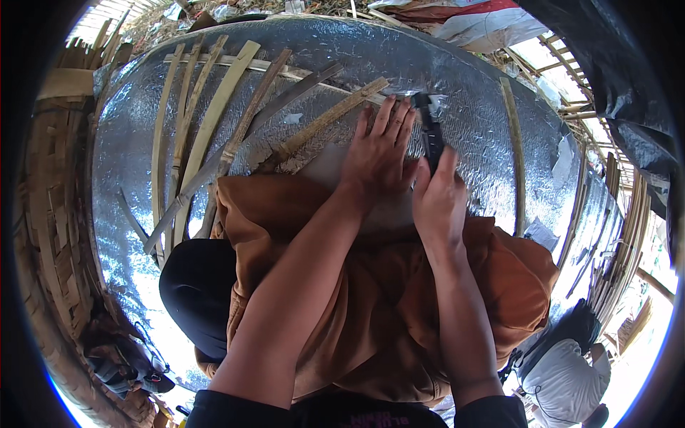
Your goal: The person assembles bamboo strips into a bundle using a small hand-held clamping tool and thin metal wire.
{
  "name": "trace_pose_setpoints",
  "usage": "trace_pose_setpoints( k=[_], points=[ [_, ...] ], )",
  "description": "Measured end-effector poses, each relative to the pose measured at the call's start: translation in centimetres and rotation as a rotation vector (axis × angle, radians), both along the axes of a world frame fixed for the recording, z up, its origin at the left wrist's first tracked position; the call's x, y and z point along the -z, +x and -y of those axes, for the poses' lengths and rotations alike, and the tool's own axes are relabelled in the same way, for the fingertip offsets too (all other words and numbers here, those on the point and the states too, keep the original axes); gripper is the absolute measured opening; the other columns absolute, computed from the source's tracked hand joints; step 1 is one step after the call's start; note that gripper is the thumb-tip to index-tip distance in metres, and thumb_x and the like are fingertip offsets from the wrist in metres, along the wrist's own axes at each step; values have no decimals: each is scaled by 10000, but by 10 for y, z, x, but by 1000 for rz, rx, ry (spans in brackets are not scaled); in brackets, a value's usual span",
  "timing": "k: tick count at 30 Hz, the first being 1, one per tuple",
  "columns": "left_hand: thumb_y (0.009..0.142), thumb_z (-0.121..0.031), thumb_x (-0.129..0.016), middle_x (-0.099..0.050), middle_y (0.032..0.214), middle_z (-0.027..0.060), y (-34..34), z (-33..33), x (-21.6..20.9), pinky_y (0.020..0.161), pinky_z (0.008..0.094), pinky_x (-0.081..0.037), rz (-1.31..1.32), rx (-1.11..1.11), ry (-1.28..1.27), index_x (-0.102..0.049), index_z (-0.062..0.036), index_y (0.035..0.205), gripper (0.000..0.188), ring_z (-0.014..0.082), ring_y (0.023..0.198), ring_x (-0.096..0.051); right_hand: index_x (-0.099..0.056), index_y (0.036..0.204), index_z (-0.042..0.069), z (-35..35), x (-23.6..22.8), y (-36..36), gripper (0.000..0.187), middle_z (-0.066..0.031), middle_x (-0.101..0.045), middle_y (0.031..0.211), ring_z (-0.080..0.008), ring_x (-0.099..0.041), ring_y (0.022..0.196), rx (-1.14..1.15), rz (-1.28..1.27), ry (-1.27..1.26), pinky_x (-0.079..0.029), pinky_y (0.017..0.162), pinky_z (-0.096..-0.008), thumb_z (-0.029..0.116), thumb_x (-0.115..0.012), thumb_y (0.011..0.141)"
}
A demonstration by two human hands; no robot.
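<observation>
My left hand (382, 153) lies flat, fingers stretched out, over the silver foil sheet (471, 107) in front of me. Its fingertips are beside the end of a bamboo strip (332, 114). Whether the palm presses on a thin piece is hidden. My right hand (439, 196) is wrapped round the handle of a black tool (432, 135), held upright just right of the left fingers. The tool's dark head is too blurred to tell its kind. A pale patch (321, 167) shows beside my left wrist. Brown cloth (285, 221) covers my lap.
Several split bamboo strips (217, 107) fan out on the left of the foil. A single strip (514, 157) lies at the right. Woven bamboo (57, 207) borders the left side, and black plastic sheeting (614, 57) hangs at the upper right. A grey bundle (567, 381) sits at the lower right.
</observation>
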State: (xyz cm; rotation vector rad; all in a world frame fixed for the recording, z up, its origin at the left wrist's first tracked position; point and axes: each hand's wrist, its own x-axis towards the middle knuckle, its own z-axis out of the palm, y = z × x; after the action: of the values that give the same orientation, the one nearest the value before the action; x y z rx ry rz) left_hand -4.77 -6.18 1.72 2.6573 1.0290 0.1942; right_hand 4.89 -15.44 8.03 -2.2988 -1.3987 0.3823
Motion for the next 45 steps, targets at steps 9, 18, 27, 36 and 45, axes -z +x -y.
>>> trace_pose_setpoints(
  k=[9, 18, 27, 36, 45],
  points=[
    [938, -515, -572, -314, 1670, 137, -1, 4, 1, 1253, 567, -190, 65, -7, 12, -372, -3, 1561, 831, 325, 1571, -200, -426, 1320, -62, 2, 7, 3, 379, -306, -666, 792, -506, -688, 736, -44, -19, 32, -537, 554, -556, 112, -578, 1019],
    [941, -511, -571, -303, 1674, 136, -1, 3, 0, 1258, 561, -187, 41, -8, 3, -361, 3, 1565, 834, 326, 1573, -193, -420, 1329, -64, 2, 3, 2, 389, -303, -664, 790, -511, -684, 737, -41, -2, 48, -532, 560, -555, 108, -580, 1019],
    [924, -463, -598, -334, 1657, 133, 1, 1, 4, 1244, 584, -216, 130, -20, 5, -366, -3, 1561, 819, 329, 1564, -221, -416, 1324, -46, 1, 2, 1, 383, -325, -667, 815, -520, -680, 752, 4, -31, 191, -524, 564, -576, 118, -580, 1019],
    [943, -522, -574, -297, 1680, 131, 0, 3, 2, 1260, 566, -185, 93, -21, -2, -362, -3, 1567, 839, 321, 1579, -182, -444, 1327, -56, 2, 1, -1, 388, -335, -669, 835, -526, -681, 780, 48, -5, 237, -536, 582, -568, 98, -593, 1004],
    [936, -521, -581, -318, 1668, 137, -2, 2, -3, 1259, 565, -187, 39, -16, -10, -366, -4, 1565, 842, 318, 1579, -183, -444, 1324, -51, 2, -1, -1, 392, -326, -663, 835, -511, -688, 763, 81, -31, 69, -543, 576, -561, 115, -601, 1006]
  ],
)
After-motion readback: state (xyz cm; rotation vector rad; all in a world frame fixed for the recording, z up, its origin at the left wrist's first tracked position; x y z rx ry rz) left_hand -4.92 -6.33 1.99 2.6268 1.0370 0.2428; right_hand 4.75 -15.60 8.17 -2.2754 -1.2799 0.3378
